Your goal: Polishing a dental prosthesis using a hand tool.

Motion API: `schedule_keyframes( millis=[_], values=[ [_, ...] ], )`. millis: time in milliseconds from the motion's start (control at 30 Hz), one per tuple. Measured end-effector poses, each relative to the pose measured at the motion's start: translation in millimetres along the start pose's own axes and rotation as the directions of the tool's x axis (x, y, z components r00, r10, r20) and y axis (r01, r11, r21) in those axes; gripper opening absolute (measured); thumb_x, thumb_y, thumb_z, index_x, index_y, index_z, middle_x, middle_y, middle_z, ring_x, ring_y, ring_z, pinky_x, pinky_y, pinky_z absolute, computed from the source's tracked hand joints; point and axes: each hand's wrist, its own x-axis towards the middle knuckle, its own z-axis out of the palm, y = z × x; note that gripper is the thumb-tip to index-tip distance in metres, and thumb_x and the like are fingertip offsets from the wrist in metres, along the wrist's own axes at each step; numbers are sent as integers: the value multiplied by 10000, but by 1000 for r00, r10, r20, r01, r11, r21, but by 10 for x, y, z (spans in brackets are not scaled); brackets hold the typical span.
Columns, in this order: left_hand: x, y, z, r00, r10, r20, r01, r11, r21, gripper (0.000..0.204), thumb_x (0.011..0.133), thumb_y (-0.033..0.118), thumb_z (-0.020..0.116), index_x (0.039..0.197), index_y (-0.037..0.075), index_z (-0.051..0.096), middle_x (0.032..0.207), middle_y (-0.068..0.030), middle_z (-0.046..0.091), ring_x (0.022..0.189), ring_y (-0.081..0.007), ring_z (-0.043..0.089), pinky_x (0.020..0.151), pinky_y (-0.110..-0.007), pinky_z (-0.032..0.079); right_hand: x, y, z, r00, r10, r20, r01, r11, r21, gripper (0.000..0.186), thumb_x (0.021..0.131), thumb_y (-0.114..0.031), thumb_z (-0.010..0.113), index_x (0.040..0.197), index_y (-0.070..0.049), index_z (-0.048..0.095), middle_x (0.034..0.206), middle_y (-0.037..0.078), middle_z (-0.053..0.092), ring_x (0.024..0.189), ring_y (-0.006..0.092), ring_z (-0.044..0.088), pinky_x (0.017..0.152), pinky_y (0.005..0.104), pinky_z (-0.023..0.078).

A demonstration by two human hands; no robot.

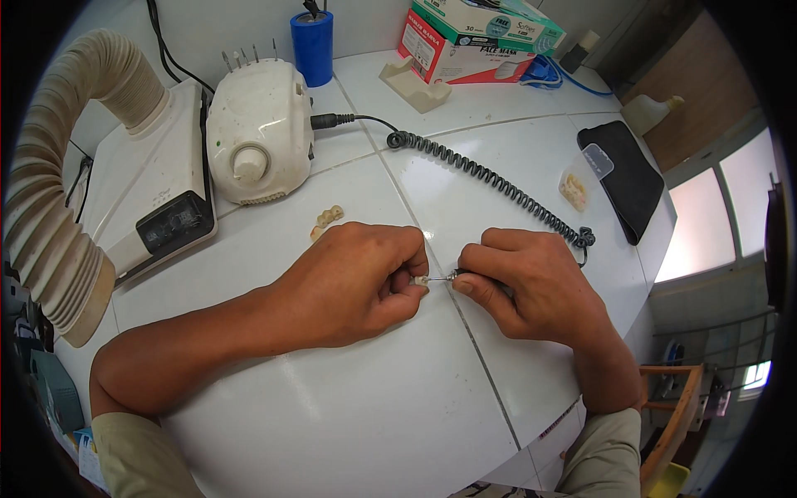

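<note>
My left hand [357, 278] pinches a small cream tooth-shaped piece [421, 281] between thumb and fingers, just above the white tiled counter [332, 415]. My right hand [527, 286] grips a rotary handpiece, mostly hidden in the fist, with its thin metal tip [444, 276] touching the small piece. A black coiled cord [490, 178] runs from behind my right hand back to the white control box [259, 133]. A cream dental bridge piece [329, 217] lies on the counter just beyond my left hand.
A dust extractor unit [158, 191] with a ribbed beige hose [58, 191] stands at the left. A blue cylinder [312, 46], a beige holder [415, 83] and boxes [473, 37] stand at the back. A black pouch [627, 174] and a small clear bag [577, 183] lie at the right.
</note>
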Motion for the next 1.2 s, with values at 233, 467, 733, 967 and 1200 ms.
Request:
schedule_keyframes(
  millis=[233, 467, 733, 967, 1200],
  values=[
    [-1, 19, -9, 1000, -28, 12, 28, 999, -19, 144, 955, 107, 809, 985, 15, 702, 767, -30, 690, 636, -120, 662, 602, -288, 541, 3, 11, -13, 1000, -6, 11, 6, 1000, 4, 239, 1058, -294, 727, 943, -85, 740, 717, 84, 612, 648, 292, 628, 596, 441, 476],
    [-3, 20, -14, 1000, -22, 1, 22, 999, -32, 152, 956, 112, 808, 988, 10, 700, 757, -31, 686, 632, -121, 658, 602, -292, 542, -3, 17, -21, 1000, -25, 11, 25, 1000, 2, 241, 1061, -299, 722, 944, -90, 737, 715, 82, 606, 654, 295, 630, 598, 442, 479],
    [-9, 8, 1, 1000, -15, -9, 15, 999, -30, 161, 958, 117, 808, 994, 5, 699, 753, -30, 687, 640, -121, 660, 604, -291, 543, -13, 29, -11, 1000, -27, 1, 27, 999, 18, 234, 1062, -294, 724, 946, -92, 736, 713, 79, 606, 647, 292, 633, 591, 444, 482],
    [-5, 21, -7, 1000, -26, 7, 26, 999, -31, 151, 959, 110, 802, 991, 4, 699, 753, -29, 686, 645, -118, 656, 603, -290, 541, -5, 34, 6, 999, -24, -36, 24, 1000, 11, 232, 1061, -295, 727, 955, -90, 748, 707, 80, 612, 641, 290, 631, 588, 437, 482],
    [-7, 17, -8, 1000, -15, 0, 15, 999, -32, 146, 957, 106, 800, 984, 7, 696, 749, -26, 676, 640, -117, 647, 597, -290, 532, -3, 35, 17, 1000, -15, -24, 15, 1000, 14, 235, 1059, -294, 729, 953, -86, 747, 705, 80, 611, 635, 289, 626, 583, 437, 476]
  ],
)
